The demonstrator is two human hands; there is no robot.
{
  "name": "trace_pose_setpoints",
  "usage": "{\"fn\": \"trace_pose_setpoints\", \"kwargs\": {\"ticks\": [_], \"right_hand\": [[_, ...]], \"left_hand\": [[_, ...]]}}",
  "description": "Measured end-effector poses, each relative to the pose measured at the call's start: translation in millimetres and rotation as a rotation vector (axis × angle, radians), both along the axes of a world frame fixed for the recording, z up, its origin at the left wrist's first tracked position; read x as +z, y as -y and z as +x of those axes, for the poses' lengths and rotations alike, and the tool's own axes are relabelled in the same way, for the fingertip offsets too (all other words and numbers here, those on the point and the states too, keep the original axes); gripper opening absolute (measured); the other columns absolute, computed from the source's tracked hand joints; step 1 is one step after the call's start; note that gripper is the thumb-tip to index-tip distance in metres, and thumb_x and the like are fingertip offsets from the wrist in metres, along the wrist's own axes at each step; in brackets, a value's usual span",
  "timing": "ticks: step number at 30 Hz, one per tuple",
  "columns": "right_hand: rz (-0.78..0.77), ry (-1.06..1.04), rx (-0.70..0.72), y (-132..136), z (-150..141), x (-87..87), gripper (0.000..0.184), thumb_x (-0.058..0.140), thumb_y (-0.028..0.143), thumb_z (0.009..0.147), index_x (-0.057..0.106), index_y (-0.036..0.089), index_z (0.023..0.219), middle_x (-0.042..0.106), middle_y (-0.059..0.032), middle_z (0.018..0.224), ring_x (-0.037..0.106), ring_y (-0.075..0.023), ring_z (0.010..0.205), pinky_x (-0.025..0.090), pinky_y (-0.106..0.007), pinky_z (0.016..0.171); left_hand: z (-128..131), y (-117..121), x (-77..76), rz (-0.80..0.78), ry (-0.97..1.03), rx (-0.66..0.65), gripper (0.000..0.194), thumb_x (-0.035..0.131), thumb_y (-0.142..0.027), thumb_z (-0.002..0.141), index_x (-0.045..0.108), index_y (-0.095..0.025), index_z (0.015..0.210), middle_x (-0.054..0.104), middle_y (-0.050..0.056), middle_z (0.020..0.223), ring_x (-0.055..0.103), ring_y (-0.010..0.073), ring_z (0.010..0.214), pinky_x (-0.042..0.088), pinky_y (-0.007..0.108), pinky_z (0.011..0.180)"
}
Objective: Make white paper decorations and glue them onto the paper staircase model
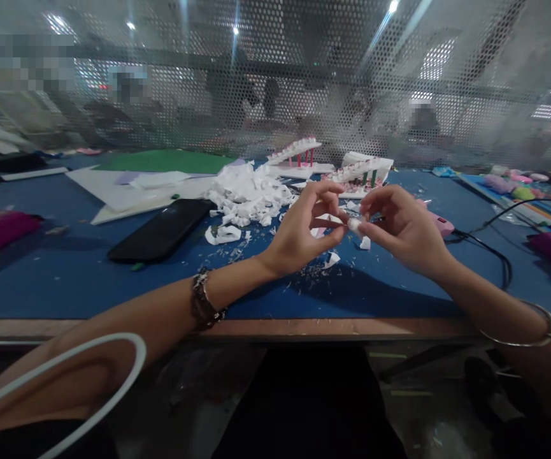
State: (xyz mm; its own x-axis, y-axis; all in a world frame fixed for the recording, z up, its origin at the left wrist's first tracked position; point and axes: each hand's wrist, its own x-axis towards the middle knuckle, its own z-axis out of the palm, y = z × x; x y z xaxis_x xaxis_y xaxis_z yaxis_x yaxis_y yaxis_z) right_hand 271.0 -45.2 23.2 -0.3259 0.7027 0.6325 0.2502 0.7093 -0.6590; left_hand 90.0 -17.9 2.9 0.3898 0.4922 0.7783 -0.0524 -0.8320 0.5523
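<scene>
Above the blue table mat, my right hand (402,229) pinches a small white piece (354,224) between thumb and fingertips. My left hand (306,223) meets it from the other side, its curved fingertips and thumb closing at the piece's left edge. Whether the piece is paper or foam I cannot make out. White scraps (332,259) and fine shavings lie on the mat beneath both hands. Just behind the hands stands a white sloped model (361,172) with green posts. A second sloped model (299,153) with red posts is to its left.
A heap of white scraps (246,191) lies left of my hands, near a black phone (163,231). White and green sheets (165,161) spread behind it. A pink tool (440,224) and black cable (507,255) are at right. Perforated metal mesh (304,83) rises behind the table.
</scene>
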Motion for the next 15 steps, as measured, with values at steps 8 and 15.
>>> {"fn": "trace_pose_setpoints", "kwargs": {"ticks": [8, 15], "right_hand": [[-0.205, -0.069, 0.131, 0.5, 4.8, 6.2, 0.014, 0.061, 0.025, 0.077, 0.053, 0.017, 0.085, 0.053, -0.0001, 0.081, 0.050, -0.0078, 0.072, 0.044, -0.022, 0.065], [-0.333, -0.279, 0.071, -7.0, 11.3, 7.4, 0.013, 0.062, 0.025, 0.074, 0.053, 0.019, 0.083, 0.053, 0.0011, 0.076, 0.048, -0.0063, 0.064, 0.041, -0.021, 0.058]], "left_hand": [[-0.8, 6.4, 4.4, -0.073, 0.006, -0.048, 0.045, 0.057, -0.007, 0.073, 0.037, -0.021, 0.111, 0.043, -0.004, 0.078, 0.059, 0.0086, 0.080, 0.054, 0.018, 0.072], [-2.0, 9.7, 8.6, -0.058, -0.028, -0.036, 0.041, 0.057, -0.008, 0.075, 0.039, -0.020, 0.110, 0.043, -0.006, 0.068, 0.059, 0.0075, 0.072, 0.053, 0.018, 0.069]]}}
